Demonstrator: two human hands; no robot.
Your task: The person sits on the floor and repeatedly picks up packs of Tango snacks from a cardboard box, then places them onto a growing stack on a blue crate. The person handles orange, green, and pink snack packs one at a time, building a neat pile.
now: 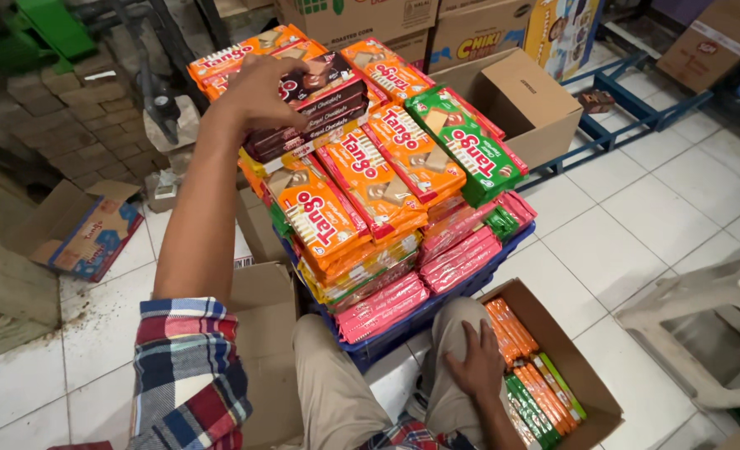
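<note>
**Desk:** What did the left hand [257,93] have?

**Photographer:** Its grip was closed over a stack of dark brown wafer packs [316,104], which sat on top of the heaped orange wafer packs [361,179] piled in a blue crate [436,312]. The right hand [474,367] lay flat and open on the person's knee, holding nothing, just beside an open cardboard box [590,387] partly filled with orange and green packs.

**Desk:** Which step would you call it?

**Photographer:** By my reading, a pick from the heap: grasp made, stack not yet lifted. The next move would call for a clean lift, since the packs sat loosely and could slide apart.

**Desk:** And the lie of the brown packs?

**Photographer:** Flat, long axis running from lower left to upper right in the frame, roughly level, far ends toward a green pack [461,142].
</note>
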